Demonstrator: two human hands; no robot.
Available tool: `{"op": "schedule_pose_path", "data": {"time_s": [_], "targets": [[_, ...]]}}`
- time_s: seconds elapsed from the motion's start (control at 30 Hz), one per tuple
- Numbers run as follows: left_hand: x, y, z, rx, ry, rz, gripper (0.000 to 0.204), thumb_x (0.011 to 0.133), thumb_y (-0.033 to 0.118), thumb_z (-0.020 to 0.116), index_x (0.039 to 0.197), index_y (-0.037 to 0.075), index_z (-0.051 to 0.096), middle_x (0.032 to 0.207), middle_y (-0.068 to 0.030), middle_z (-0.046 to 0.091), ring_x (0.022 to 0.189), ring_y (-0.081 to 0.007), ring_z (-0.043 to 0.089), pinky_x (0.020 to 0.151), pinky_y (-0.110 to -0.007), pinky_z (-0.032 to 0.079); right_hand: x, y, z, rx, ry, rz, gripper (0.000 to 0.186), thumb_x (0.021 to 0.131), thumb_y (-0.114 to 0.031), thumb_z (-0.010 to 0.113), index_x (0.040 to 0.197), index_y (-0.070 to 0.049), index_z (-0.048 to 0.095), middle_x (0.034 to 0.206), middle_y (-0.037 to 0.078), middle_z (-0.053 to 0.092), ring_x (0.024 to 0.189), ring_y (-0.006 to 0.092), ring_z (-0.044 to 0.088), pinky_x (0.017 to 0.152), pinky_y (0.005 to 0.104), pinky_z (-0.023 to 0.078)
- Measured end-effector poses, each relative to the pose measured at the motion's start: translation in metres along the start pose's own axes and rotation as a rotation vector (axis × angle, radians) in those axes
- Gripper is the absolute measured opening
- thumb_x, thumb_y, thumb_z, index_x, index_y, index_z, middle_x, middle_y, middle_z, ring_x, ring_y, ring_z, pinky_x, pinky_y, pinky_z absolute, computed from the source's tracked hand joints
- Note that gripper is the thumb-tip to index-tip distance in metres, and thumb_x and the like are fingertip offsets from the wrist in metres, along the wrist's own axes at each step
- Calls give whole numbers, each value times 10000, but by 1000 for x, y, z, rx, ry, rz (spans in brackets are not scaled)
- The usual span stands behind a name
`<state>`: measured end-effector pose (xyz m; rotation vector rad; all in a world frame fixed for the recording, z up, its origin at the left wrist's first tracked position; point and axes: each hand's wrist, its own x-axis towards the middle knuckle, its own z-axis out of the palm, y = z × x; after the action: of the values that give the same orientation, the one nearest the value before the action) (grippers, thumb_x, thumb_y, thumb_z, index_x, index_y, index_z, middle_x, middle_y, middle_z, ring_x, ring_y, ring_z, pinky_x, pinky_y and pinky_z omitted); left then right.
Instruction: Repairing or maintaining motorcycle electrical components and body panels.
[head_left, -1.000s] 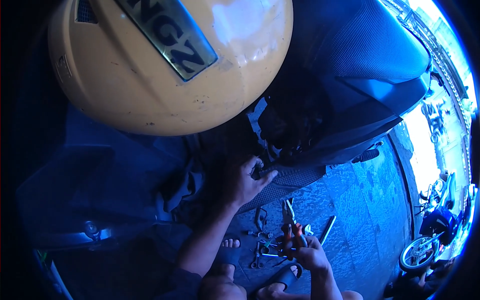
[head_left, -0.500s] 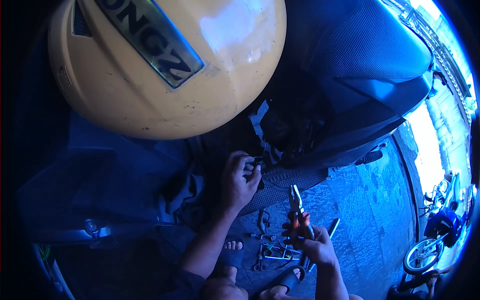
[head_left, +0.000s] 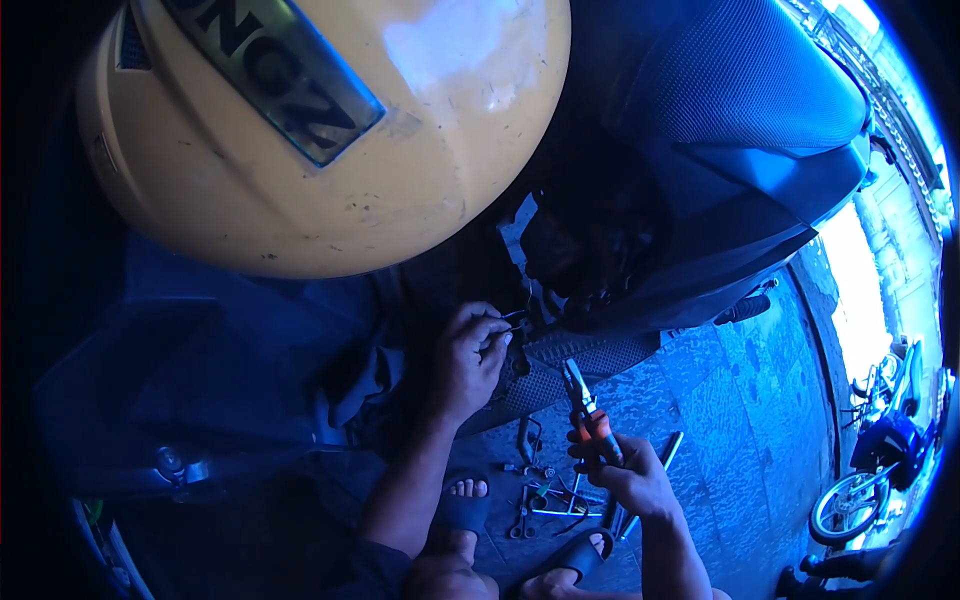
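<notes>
My left hand (head_left: pixel 466 362) pinches a thin wire (head_left: pixel 512 317) beside the opened, shadowed bodywork (head_left: pixel 540 250) of a dark scooter. Below and to the right, my right hand (head_left: pixel 632 475) grips pliers (head_left: pixel 582 395) with orange-and-dark handles, their metal jaws pointing up toward the textured footboard (head_left: pixel 560 358). A large yellow helmet (head_left: pixel 320 200) sits above my left hand, covering much of the upper left. The scooter's seat (head_left: pixel 750 70) is at the upper right.
Several metal tools (head_left: pixel 565 500) lie on the stone floor (head_left: pixel 730 400) by my sandalled feet (head_left: pixel 465 510). A blue motorbike (head_left: pixel 888 440) stands at the far right, near another person's dark-clad limb (head_left: pixel 850 566) at the lower right edge. A bright opening lies beyond.
My left hand has shifted slightly left, fingers drawn together on the wire. The pliers in my right hand have risen toward the footboard and left hand, their handles now closer together.
</notes>
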<state>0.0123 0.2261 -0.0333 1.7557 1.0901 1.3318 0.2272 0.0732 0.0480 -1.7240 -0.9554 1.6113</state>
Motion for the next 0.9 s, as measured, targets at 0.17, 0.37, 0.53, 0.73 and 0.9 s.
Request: {"op": "schedule_pose_path", "data": {"time_s": [0.17, 0.37, 0.53, 0.73, 0.9], "targets": [[0, -1, -1, 19, 13, 19, 73, 885, -53, 670, 955, -51, 647, 1076, -122, 598, 923, -209, 677, 766, -301, 575, 8, -27, 4, -234, 39, -54, 482, 702, -75, 601, 1157, 63, 677, 1052, 153, 671, 860, 242, 646, 816, 384, 504], [-2, 7, 1, 141, 73, 80, 116, 842, -33, 704, 936, -25, 636, 1026, -142, 614, 892, -308, 671, 748, -368, 557, 13, -57, 5, -497, 30, -76, 467, 683, -82, 591, 1118, 52, 698, 1124, 218, 659, 895, 318, 672, 852, 405, 513], [-4, 10, 0, 219, 100, 137, 132, 831, -49, 704, 934, -19, 628, 1010, -151, 623, 901, -322, 671, 760, -374, 555, 22, -78, 1, -607, -78, 44, 441, 736, -86, 617, 1152, 27, 711, 1071, 215, 723, 981, 295, 700, 929, 401, 511], [-8, 3, 3, 251, 98, 225, 175, 817, -54, 714, 951, -7, 612, 1026, -144, 621, 929, -321, 673, 772, -384, 558, 31, -97, 0, -617, -159, -12, 387, 792, -66, 609, 1152, 34, 712, 1083, 224, 724, 992, 288, 709, 954, 386, 513], [-8, 3, 3, 275, 104, 284, 195, 794, -66, 717, 941, -7, 605, 1029, -150, 614, 941, -329, 674, 774, -386, 564, 36, -104, 12, -685, -151, 27, 376, 808, -81, 597, 1143, 46, 711, 1082, 223, 727, 999, 299, 712, 956, 393, 518]]}}
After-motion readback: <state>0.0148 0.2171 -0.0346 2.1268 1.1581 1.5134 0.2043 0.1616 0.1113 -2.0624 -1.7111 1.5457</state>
